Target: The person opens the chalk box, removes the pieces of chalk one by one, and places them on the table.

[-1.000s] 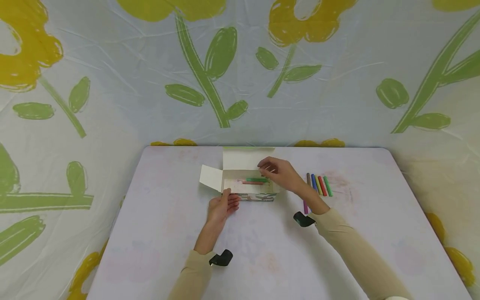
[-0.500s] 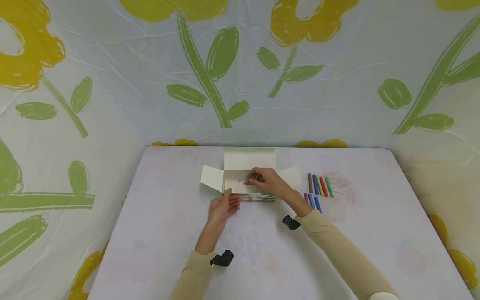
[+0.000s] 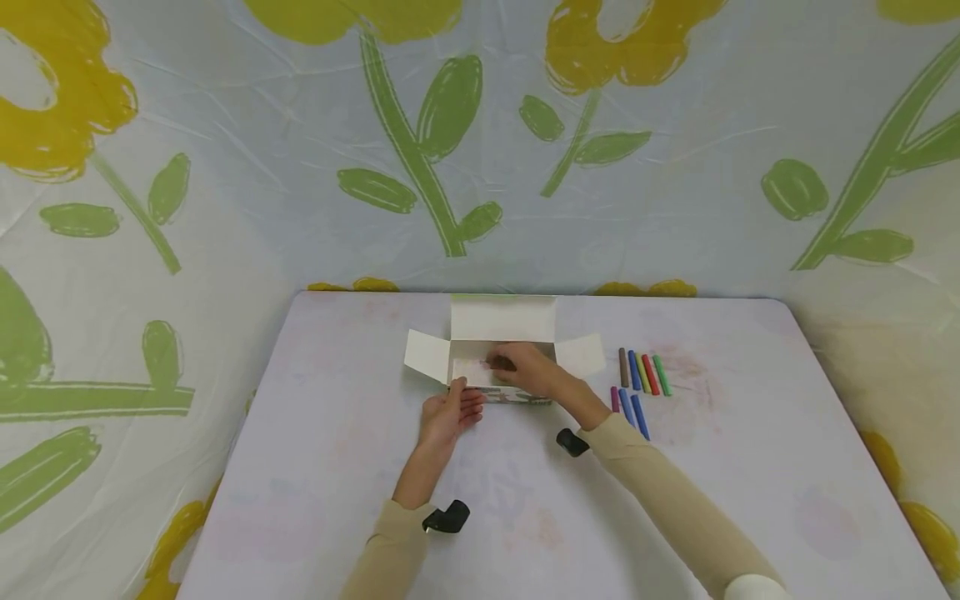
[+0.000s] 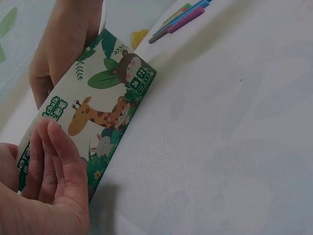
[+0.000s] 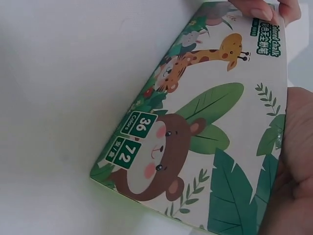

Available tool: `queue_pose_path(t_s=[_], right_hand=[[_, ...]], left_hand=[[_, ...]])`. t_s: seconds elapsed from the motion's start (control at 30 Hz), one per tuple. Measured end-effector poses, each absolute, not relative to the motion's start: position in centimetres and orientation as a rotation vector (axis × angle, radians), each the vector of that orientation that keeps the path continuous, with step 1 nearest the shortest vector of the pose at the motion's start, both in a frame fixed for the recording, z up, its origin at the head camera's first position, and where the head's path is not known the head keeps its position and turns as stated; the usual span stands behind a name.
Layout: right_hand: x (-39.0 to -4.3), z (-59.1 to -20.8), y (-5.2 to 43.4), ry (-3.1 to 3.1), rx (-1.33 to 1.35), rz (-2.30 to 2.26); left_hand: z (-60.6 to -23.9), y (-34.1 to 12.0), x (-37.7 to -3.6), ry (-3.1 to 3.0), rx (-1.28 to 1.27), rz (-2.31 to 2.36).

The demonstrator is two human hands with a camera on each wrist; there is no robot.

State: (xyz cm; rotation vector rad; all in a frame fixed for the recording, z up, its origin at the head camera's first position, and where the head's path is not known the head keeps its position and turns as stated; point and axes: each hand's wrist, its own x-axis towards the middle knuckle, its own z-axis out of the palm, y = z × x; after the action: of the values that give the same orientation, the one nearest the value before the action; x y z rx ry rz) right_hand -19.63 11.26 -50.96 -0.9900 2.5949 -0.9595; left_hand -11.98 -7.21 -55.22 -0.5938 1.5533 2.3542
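Cardboard chalk box point(image 3: 501, 377) lies open at mid-table point(image 3: 315, 467), its long axis running left to right, lid flap folded back. The left hand point(image 3: 448, 411) steadies the near left corner, fingers fairly straight against the printed side. The right hand point(image 3: 531, 372) reaches into the box from the right; whether its fingers pinch a stick cannot be told. Loose chalk sticks point(image 3: 642, 373) lie in a row just right of the box, nearer the right hand.
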Motion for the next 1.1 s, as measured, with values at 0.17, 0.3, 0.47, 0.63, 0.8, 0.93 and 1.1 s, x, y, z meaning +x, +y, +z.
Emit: queue_pose_path(t_s=[0.17,0.3,0.47,0.63,0.8,0.93,1.1], right_hand=[[-20.0,-50.5,10.7,2.605,-0.989,-0.765],[-20.3,-50.2,10.1,2.69,-1.077,-0.469],[-20.5,-50.1,9.4,2.796,-1.316,-0.03],[-20.5,-50.1,9.0,2.778,-1.463,0.235],[-20.4,-50.0,8.9,2.772,-1.5,0.343],[-20.4,-50.3,9.0,2.801,-1.52,0.408],[-20.4,-50.5,9.4,2.81,-1.505,0.33]], left_hand=[[-55.2,-7.2,-12.0,1.561,-0.591,2.351],[-55.2,-7.2,-12.0,1.552,-0.599,2.348],[-55.2,-7.3,-12.1,1.546,-0.602,2.346],[-55.2,-7.2,-12.1,1.553,-0.625,2.336],[-55.1,-7.2,-12.1,1.561,-0.622,2.337],[-55.3,-7.2,-12.1,1.56,-0.606,2.353],[-55.5,-7.2,-12.0,1.548,-0.601,2.365]])
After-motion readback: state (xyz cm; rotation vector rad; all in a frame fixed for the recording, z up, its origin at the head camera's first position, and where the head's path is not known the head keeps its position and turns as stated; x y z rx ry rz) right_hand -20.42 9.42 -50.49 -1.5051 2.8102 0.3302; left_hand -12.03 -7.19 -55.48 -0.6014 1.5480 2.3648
